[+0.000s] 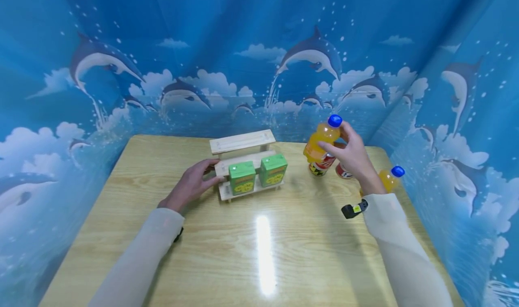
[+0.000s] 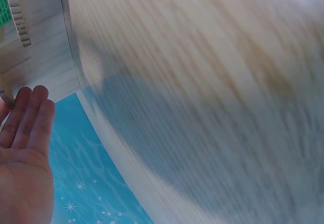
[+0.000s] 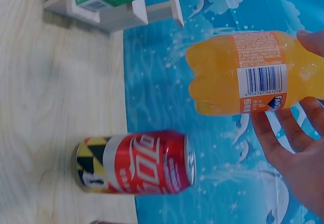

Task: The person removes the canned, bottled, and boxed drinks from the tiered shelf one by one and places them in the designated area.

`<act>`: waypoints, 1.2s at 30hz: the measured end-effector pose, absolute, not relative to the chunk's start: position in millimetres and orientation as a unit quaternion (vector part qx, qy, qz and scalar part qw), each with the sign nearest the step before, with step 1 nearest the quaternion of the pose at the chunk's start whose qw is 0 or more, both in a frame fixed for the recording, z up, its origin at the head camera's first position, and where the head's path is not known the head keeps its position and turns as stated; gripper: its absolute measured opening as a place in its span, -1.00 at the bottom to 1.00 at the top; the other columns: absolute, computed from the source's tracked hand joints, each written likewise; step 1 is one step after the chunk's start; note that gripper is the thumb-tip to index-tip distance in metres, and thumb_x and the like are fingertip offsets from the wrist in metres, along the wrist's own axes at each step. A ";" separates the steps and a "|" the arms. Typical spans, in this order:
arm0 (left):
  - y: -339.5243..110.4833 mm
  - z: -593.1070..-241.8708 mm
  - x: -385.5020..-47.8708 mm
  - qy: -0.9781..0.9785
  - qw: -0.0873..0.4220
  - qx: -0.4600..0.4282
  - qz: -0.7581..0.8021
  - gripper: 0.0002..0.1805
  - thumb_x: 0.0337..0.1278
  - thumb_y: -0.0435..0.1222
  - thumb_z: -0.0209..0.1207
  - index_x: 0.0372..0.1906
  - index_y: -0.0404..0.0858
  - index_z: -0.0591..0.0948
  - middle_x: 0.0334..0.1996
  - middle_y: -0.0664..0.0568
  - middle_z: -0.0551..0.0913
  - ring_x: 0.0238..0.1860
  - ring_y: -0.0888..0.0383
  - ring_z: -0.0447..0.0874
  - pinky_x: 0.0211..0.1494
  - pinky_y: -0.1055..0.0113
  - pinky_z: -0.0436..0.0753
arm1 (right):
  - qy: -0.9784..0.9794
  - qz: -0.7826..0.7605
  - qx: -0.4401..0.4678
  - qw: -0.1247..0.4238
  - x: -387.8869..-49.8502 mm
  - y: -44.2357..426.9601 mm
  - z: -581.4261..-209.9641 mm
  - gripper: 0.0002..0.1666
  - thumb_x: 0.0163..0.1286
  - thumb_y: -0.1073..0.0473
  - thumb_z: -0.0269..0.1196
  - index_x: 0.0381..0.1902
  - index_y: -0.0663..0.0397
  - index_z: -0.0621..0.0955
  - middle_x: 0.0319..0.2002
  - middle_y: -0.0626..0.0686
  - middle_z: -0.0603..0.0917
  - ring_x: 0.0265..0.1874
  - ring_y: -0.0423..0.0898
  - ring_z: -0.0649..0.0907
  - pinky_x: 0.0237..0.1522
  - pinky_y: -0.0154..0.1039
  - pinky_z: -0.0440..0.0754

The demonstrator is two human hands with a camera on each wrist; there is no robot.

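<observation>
In the head view my right hand grips an orange Fanta bottle with a blue cap, thumb on one side and fingers on the other. The bottle leans a little and hangs in the air, clear of the table in the right wrist view. Just below it stands a red soda can with a yellow and black checked band. My left hand holds the left end of a small stepped wooden shelf between thumb and fingers. Two green drink cartons stand on the shelf's lowest step.
A second red can stands to the right of the first, partly behind my right hand. Another orange bottle is beyond my right wrist, partly hidden. A blue dolphin curtain borders the wooden table at the back and sides.
</observation>
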State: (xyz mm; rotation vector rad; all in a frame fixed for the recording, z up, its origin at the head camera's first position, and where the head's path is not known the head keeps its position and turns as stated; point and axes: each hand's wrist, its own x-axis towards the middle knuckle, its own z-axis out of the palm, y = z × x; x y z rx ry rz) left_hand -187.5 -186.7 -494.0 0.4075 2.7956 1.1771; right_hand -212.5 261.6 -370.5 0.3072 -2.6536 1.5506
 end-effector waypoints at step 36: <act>-186.9 -495.7 -187.7 0.910 0.038 0.132 0.392 -0.27 0.51 -0.09 0.38 0.62 -0.19 0.43 0.52 -0.19 0.54 0.47 -0.23 0.59 0.50 -0.18 0.65 | -0.877 0.478 0.041 0.032 -176.7 332.2 -420.2 -0.09 0.60 0.03 0.40 0.71 0.06 0.25 0.42 0.00 0.52 0.21 -0.39 0.51 0.12 -0.63 0.58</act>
